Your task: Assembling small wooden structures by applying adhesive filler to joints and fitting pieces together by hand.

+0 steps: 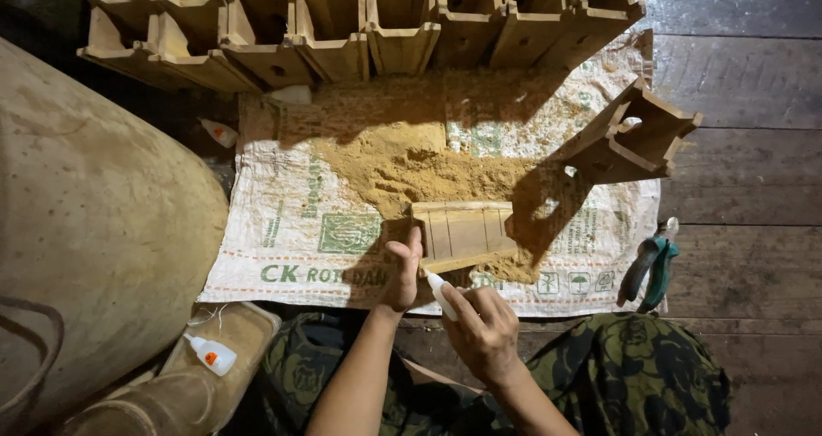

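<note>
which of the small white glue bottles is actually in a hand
The bottle pinched in the right hand, tip toward the wooden piece. The other two lie untouched: one orange-capped at lower left, one by the sack's top-left corner.

A small white glue bottle is gripped in the right hand, its tip set against the near edge of a grooved wooden piece. That piece is steadied by the left hand on a sawdust-strewn woven sack. Similar wooden pieces are stacked behind; pliers are seen at right.
</note>
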